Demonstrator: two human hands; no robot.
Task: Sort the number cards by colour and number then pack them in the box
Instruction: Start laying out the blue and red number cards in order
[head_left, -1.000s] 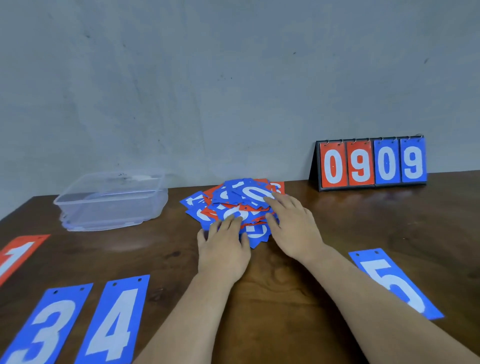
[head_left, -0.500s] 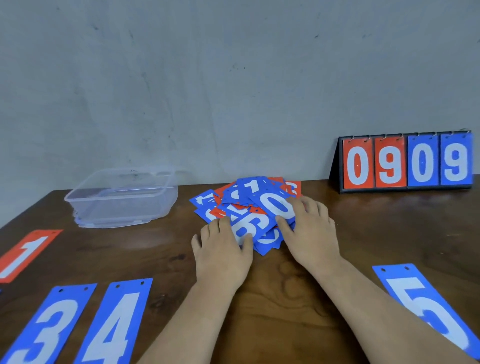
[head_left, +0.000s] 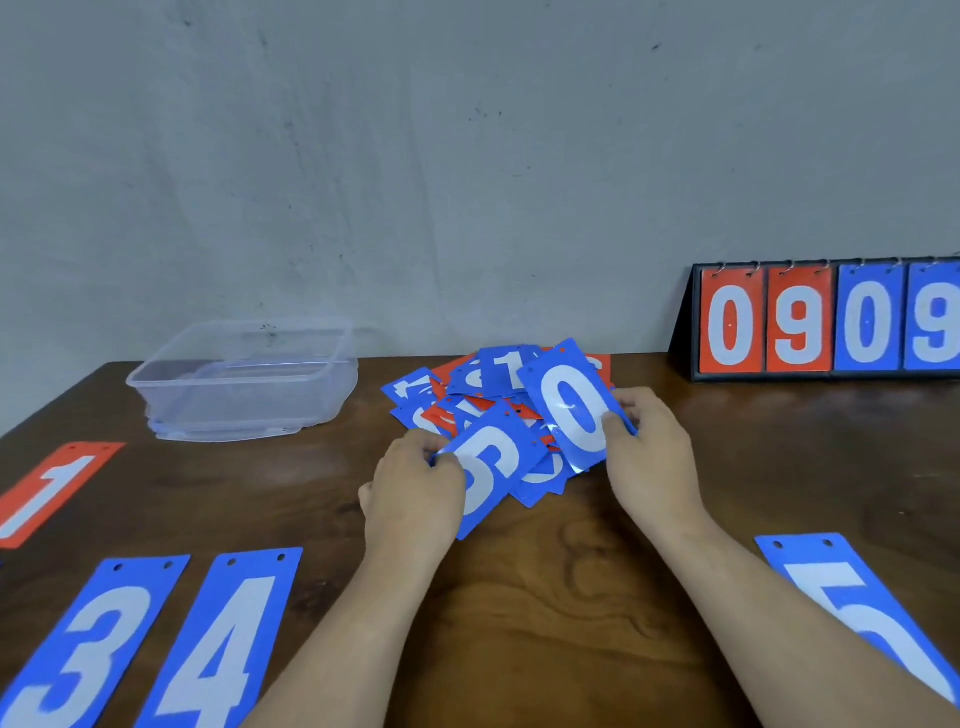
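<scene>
A loose pile of blue and red number cards (head_left: 488, 384) lies mid-table. My left hand (head_left: 415, 488) pinches a blue card, apparently a 6 (head_left: 491, 462), at its left edge. My right hand (head_left: 649, 457) pinches a blue 0 card (head_left: 569, 402) by its right edge, tilted up off the pile. Laid out flat on the table are a red 1 (head_left: 49, 491), a blue 3 (head_left: 88, 649), a blue 4 (head_left: 223, 639) and a blue 5 (head_left: 872, 613). The clear plastic box (head_left: 244, 379) stands at the back left with nothing visible inside.
A flip scoreboard (head_left: 826, 322) showing red 0 9 and blue 0 9 stands at the back right against the grey wall. The brown wooden table (head_left: 561, 597) shows bare wood between my forearms.
Both hands went from lying flat on the pile to pinching cards: the right hand lifted the blue 0, and the left drew the blue 6 card out toward me.
</scene>
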